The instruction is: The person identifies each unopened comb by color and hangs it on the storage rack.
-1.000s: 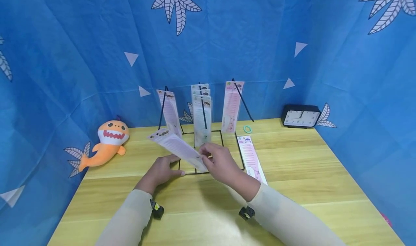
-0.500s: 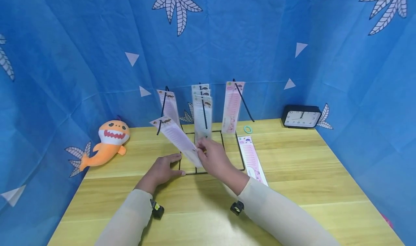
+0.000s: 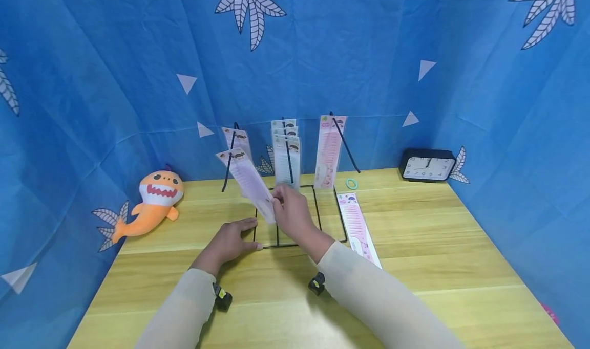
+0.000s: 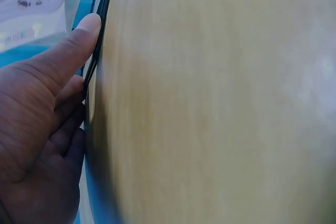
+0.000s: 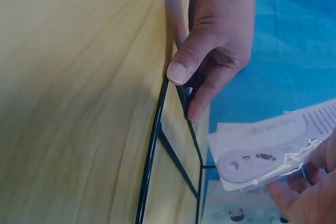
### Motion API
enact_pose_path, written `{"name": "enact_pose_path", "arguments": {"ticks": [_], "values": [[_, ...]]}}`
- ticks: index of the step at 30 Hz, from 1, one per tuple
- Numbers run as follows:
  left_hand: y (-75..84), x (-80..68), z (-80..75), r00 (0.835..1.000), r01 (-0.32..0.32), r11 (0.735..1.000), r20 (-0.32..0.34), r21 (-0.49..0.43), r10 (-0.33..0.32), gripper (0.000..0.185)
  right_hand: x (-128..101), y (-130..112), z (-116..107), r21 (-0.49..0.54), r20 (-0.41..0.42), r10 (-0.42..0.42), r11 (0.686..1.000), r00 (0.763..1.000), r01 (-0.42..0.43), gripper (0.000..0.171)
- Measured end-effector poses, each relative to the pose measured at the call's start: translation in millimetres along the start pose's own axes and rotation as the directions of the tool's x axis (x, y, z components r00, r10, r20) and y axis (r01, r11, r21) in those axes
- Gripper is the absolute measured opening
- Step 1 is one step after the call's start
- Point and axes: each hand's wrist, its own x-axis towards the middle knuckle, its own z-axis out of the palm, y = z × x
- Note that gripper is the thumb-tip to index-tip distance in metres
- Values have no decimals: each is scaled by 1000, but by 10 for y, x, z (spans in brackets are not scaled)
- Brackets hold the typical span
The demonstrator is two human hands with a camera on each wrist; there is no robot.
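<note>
The right hand (image 3: pixel 290 211) is pinching the lower end of a packaged comb (image 3: pixel 246 182), holding it tilted above the rack (image 3: pixel 318 213) — its top is leaning toward the left hook (image 3: pixel 229 157). The left hand (image 3: pixel 228 241) is lying on the table (image 3: pixel 415 226) with relaxed fingers, thumb pressing on the front left corner of the rack's wire base. More packaged combs are hanging on the middle and right hooks, and a pink comb (image 3: pixel 357 226) is lying flat just right of the rack. A shark toy (image 3: pixel 154 200) is sitting at the left, a clock (image 3: pixel 426 166) at the back right — a green ring (image 3: pixel 352 183) is lying near the rack.
</note>
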Motion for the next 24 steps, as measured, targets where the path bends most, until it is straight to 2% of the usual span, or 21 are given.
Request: {"name": "enact_pose_path", "arguments": {"ticks": [7,15,24], "values": [[-41,28,7,1000,-15,1000,-6,15,15,76,132,-5,185,-9,-11,53,999,999,-53,10],[-81,54,32,999,-30,999,-19,-14,30,77,270,-19,351,132,-33,52,990,998,-48,22],[-89,33,18,999,-28,1000,-27,4,28,77,355,-29,436,100,-46,84,992,995,-79,20]]}}
